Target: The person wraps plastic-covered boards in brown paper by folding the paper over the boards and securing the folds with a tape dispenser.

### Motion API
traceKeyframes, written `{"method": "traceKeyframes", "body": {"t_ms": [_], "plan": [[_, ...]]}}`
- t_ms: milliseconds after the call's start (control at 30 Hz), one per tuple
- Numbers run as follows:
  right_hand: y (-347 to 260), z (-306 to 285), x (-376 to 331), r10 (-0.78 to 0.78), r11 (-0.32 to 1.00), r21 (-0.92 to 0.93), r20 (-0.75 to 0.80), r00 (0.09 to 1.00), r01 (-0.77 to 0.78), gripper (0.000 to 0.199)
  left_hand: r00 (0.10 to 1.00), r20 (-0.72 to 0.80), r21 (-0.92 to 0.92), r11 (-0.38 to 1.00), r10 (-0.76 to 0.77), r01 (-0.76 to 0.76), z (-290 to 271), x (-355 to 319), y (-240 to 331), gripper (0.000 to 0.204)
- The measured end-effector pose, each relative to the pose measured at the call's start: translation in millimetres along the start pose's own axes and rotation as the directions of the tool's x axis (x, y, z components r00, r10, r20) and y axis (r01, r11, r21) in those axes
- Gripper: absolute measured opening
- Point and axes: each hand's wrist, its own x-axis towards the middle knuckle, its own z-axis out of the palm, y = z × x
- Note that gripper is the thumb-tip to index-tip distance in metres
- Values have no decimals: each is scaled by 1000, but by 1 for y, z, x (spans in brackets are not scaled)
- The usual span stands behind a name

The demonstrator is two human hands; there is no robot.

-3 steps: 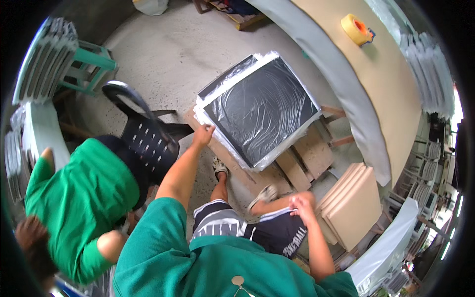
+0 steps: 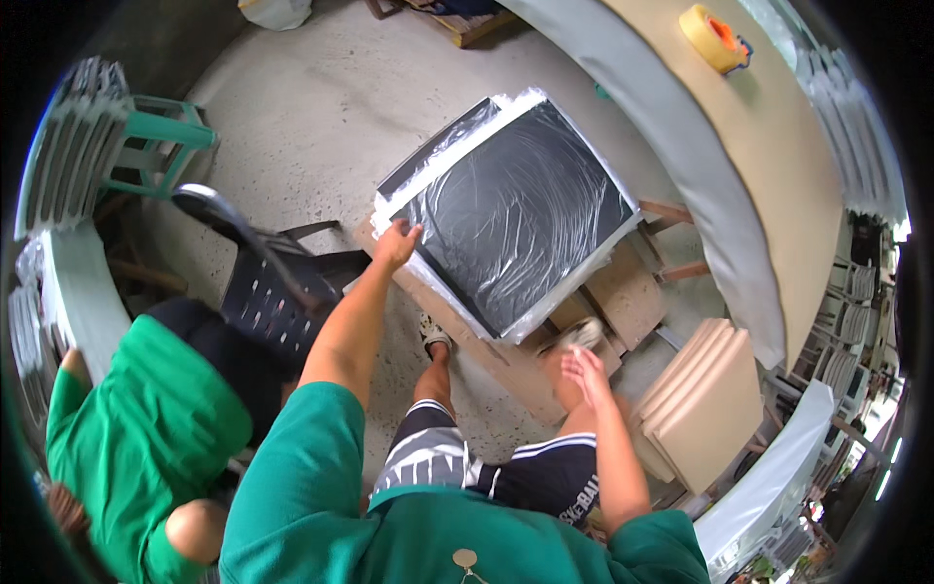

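- Wore a green shirt (image 2: pixel 467 535) and dark shorts (image 2: pixel 535 477) with white and grey parts, both legs stretched toward the brown boards (image 2: pixel 623 292).
- Held the right hand (image 2: pixel 584 373) in the air over the right leg, by the near edge of the boards, with fingers loosely bent and slightly spread.
- Had the left shoe (image 2: pixel 435 336), pale and patterned, on the grey floor (image 2: pixel 302 107) just beside the boards' near left edge.
- Reached with the left hand (image 2: pixel 396 243) to the left edge of the wrapped panel (image 2: pixel 516 214), thumb and fingertips bent close together; could not tell pinching of the film from mere touching.
- Had the panel lying flat on the boards, black under wrinkled clear film, with bare board past its left corner and near right edge.
- Saw a stack of tan slabs (image 2: pixel 705 409) right of the boards' near right corner.
- Saw another person in green (image 2: pixel 146 399) at the left, bent beside a black chair (image 2: pixel 263 292).
- Saw a yellow tape roll (image 2: pixel 710 39) toward the far end of the tan table (image 2: pixel 769 195), with grey covering (image 2: pixel 671 127) along its left edge.
- Saw a green stool (image 2: pixel 161 141) beside stacked flat pieces (image 2: pixel 73 161) at far left, and a whitish bag (image 2: pixel 275 12) farthest off.
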Motion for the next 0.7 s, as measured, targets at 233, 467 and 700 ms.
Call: {"method": "traceKeyframes", "body": {"t_ms": [233,467,700], "plan": [[59,-4,174,180,913,396,-177,968,-98,88,993,38,111,988,-114,109,68,101,16,101],[81,0,198,225,928,358,-305,925,-108,87,988,29,428,895,-152,125,70,60,44,97],[86,-47,185,375,843,433,-49,926,-318,92,910,355,199,968,-215,151,99,-8,-13,94]]}}
